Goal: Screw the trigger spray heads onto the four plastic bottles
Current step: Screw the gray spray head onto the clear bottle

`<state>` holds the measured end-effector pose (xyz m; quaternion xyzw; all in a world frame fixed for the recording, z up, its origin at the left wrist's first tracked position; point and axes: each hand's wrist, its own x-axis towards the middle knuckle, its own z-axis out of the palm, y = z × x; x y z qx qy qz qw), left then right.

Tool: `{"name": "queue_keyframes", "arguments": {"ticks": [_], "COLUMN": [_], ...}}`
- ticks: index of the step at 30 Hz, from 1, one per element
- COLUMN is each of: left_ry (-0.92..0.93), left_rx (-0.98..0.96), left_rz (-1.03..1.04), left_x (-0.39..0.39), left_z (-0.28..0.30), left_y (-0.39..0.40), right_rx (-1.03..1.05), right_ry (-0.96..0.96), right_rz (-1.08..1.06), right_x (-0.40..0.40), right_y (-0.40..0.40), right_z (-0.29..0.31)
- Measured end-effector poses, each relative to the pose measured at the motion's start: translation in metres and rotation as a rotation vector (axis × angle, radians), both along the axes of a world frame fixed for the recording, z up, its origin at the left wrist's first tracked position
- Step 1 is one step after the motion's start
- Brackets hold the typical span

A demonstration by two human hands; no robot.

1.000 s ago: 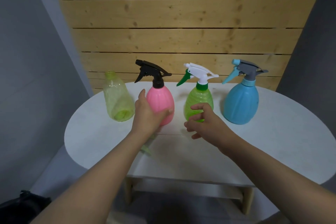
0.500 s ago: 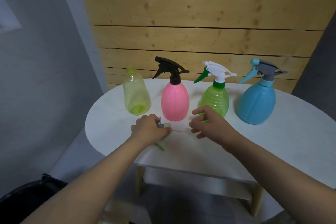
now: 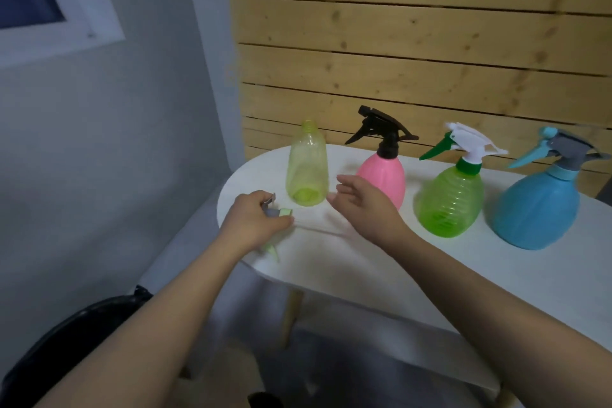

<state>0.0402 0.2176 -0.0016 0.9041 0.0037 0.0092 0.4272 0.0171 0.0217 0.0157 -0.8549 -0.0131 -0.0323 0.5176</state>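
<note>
Four bottles stand in a row on the white table point(image 3: 364, 262). The yellow-green bottle point(image 3: 308, 169) at the left has a bare open neck. A black head tops the pink bottle point(image 3: 385, 175), a white-and-green head the green bottle point(image 3: 450, 202), and a grey-and-blue head the blue bottle point(image 3: 539, 209). My left hand point(image 3: 255, 222) is shut on a grey and light-green spray head point(image 3: 276, 211) near the table's left edge, its dip tube blurred along the tabletop. My right hand point(image 3: 364, 205) hovers open in front of the pink bottle, just right of the yellow-green bottle.
A wooden slat wall point(image 3: 414, 60) stands behind the table. A grey wall with a window frame point(image 3: 66, 30) lies to the left. A black bag point(image 3: 76, 338) sits on the floor at the lower left. The table's wooden leg point(image 3: 293, 315) shows below its edge.
The view has swung left. My left hand left the pink bottle, closed on the loose spray head and carried it left. My right hand moved from the green bottle toward the headless one.
</note>
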Motion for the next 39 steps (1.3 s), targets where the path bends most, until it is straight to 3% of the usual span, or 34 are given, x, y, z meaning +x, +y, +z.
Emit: {"name": "queue_keyframes", "arguments": {"ticks": [5, 12, 17, 30, 39], "left_ry": [-0.061, -0.085, -0.08, 0.009, -0.047], "left_rx": [0.033, 0.009, 0.008, -0.022, -0.13], "left_rz": [0.025, 0.003, -0.004, -0.151, -0.241], "left_x": [0.002, 0.008, 0.007, -0.014, -0.024], "left_z": [0.0, -0.002, -0.002, 0.01, 0.024], "left_y": [0.014, 0.017, 0.02, -0.002, -0.061], "right_rx": [-0.041, 0.12, 0.05, -0.042, -0.241], "right_ry": [0.037, -0.005, -0.046, -0.226, -0.226], "right_rz": [-0.079, -0.164, -0.192, -0.089, -0.276], "right_x": [0.041, 0.088, 0.097, -0.014, -0.088], "right_y": [0.031, 0.056, 0.064, -0.004, -0.106], "right_z": [-0.013, -0.02, -0.021, 0.032, 0.046]}}
